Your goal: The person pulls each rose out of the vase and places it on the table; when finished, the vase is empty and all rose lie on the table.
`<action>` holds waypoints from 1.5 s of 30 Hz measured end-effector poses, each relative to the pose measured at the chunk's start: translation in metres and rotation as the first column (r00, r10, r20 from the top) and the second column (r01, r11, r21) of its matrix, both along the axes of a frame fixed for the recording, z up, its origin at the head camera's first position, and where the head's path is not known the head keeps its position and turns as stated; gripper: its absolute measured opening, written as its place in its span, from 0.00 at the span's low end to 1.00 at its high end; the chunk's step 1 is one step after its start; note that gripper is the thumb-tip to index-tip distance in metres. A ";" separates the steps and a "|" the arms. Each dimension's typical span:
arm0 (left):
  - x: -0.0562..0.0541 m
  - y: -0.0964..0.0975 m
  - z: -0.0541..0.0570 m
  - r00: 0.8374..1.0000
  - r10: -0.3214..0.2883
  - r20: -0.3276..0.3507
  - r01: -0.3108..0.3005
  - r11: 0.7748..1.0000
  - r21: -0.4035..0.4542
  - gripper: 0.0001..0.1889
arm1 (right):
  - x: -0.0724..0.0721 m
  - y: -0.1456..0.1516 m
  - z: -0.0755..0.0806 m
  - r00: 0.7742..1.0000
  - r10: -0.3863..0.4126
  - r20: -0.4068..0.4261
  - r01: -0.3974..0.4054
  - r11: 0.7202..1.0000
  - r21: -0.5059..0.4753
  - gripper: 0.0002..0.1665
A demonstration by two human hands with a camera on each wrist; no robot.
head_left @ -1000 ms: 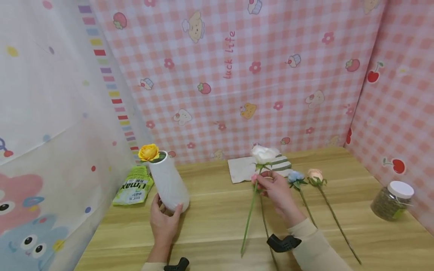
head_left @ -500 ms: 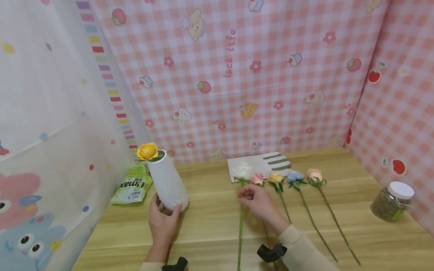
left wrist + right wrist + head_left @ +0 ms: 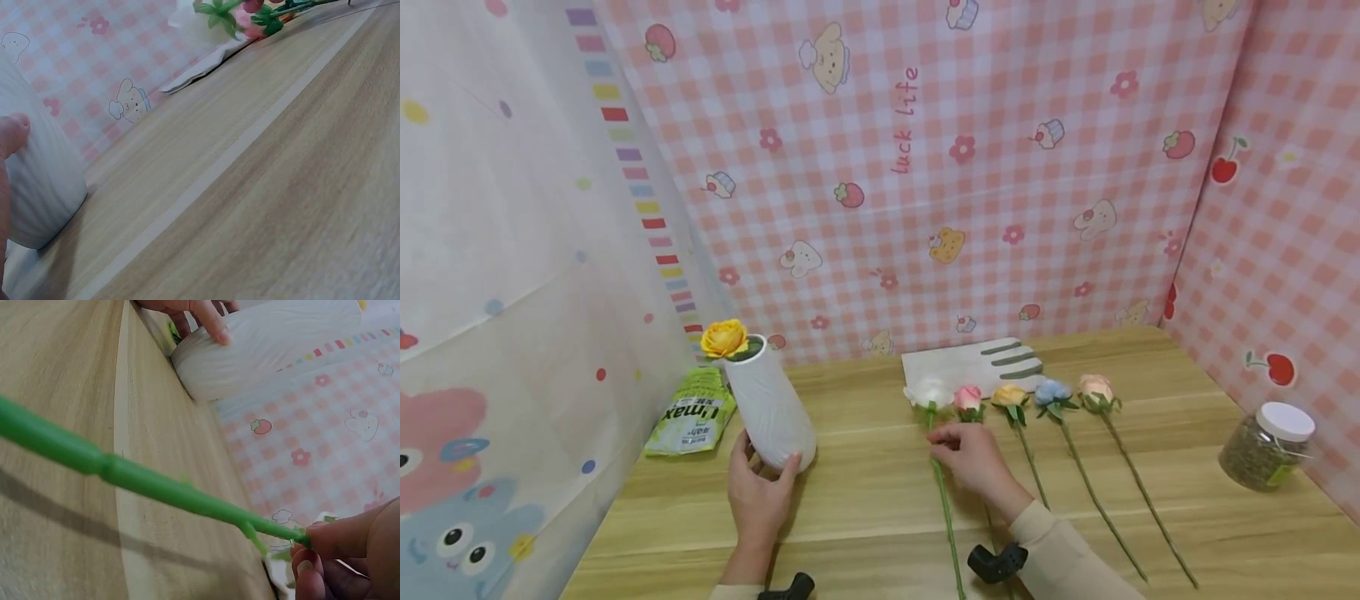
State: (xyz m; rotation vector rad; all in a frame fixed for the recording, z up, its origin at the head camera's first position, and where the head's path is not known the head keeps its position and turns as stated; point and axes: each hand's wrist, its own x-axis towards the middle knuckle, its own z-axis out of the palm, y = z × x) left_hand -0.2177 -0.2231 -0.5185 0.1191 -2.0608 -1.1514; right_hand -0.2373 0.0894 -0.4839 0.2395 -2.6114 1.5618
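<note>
My left hand [image 3: 762, 496] holds the lower part of a white vase [image 3: 771, 408], its thumb curled over the near side. A yellow rose [image 3: 725, 339] leans out of the vase's mouth. To the right, my right hand [image 3: 979, 467] pinches the green stem [image 3: 175, 494] of a white artificial rose [image 3: 929, 394] just below the bloom. In the right wrist view, that stem hangs over the table with a shadow beside it. Next to this hand lies a pink rose [image 3: 968, 397], its stem partly hidden by the arm.
Right of the pink rose lie an orange-yellow rose [image 3: 1009, 395], a blue flower [image 3: 1054, 392] and a peach rose [image 3: 1097, 389]. Behind them is a white-and-green striped glove [image 3: 955, 367]. A green packet [image 3: 692, 412] lies left; a lidded jar [image 3: 1262, 450] stands right.
My right hand has brought the white rose down and to the left, beside the pink one. The orange-yellow rose has come into sight. My left hand keeps its hold on the vase.
</note>
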 end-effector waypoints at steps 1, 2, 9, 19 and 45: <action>0.000 0.000 0.000 1.000 0.003 0.001 -0.003 1.000 -0.004 0.45 | 0.000 0.000 -0.001 1.000 0.002 0.002 -0.002 1.000 0.004 0.07; 0.000 0.000 0.000 1.000 0.005 0.001 -0.005 1.000 -0.005 0.45 | 0.000 0.000 -0.002 1.000 0.004 0.001 -0.004 1.000 0.010 0.07; 0.000 0.001 0.001 1.000 0.013 0.001 -0.013 1.000 -0.006 0.45 | -0.001 0.001 -0.008 0.999 0.038 -0.017 -0.037 0.998 0.057 0.10; 0.001 0.001 0.001 1.000 0.016 0.006 -0.016 1.000 -0.006 0.45 | -0.003 0.001 -0.016 0.994 0.083 -0.076 -0.066 0.978 0.200 0.09; 0.001 0.000 0.001 1.000 0.010 0.016 -0.010 1.000 -0.013 0.45 | 0.001 0.004 -0.017 0.993 0.068 -0.099 -0.053 0.988 0.146 0.07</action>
